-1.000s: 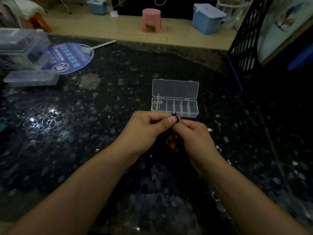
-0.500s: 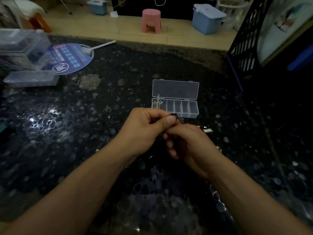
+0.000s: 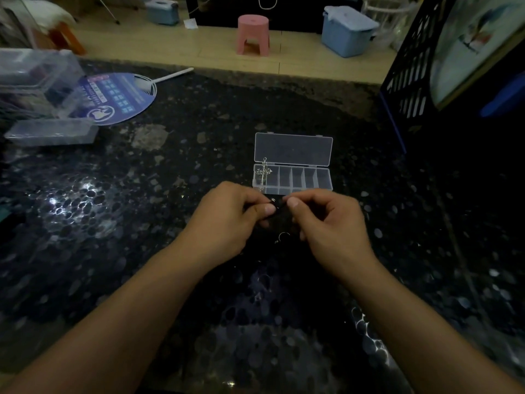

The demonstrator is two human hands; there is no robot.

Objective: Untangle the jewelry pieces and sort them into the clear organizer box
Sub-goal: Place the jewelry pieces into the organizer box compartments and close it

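Small dark jewelry piece [image 3: 275, 205] is held up between both hands, just in front of the clear organizer box [image 3: 292, 177]. Too small and dim to say what it is: looks like a dark bead or ring with a bit of metal on it.

Left hand [image 3: 227, 220]: thumb and forefinger pinch the piece from its left, other fingers curled under. Right hand [image 3: 329, 223]: thumb and forefinger pinch narrowly at its right end. Whether the right hand holds the same piece or a thin link attached to it, cannot tell. Both grips are tight fingertip pinches.

Organizer box sits open on the dark speckled countertop [image 3: 170, 251], lid [image 3: 294, 150] folded back on the far side. Silver cross pendant [image 3: 264, 172] is at the leftmost compartment, sticking up past the rim toward the lid. The other compartments look empty, as far as the clear plastic shows.

Below the hands, nearer the person than the box, a small silver ring [image 3: 284, 236] lies on the counter, not yet sorted.

My read: early to middle of the task. One piece in the box, one being separated in hand, at least one loose on the counter. Any more pieces would be hard to spot against this surface.

Further out, left of the box: a round blue hand fan [image 3: 119, 98], a closed clear case [image 3: 51, 135], a larger clear container [image 3: 37, 81]. Right of the box: a black mesh rack [image 3: 409, 66]. Beyond the counter: a pink stool [image 3: 252, 34].
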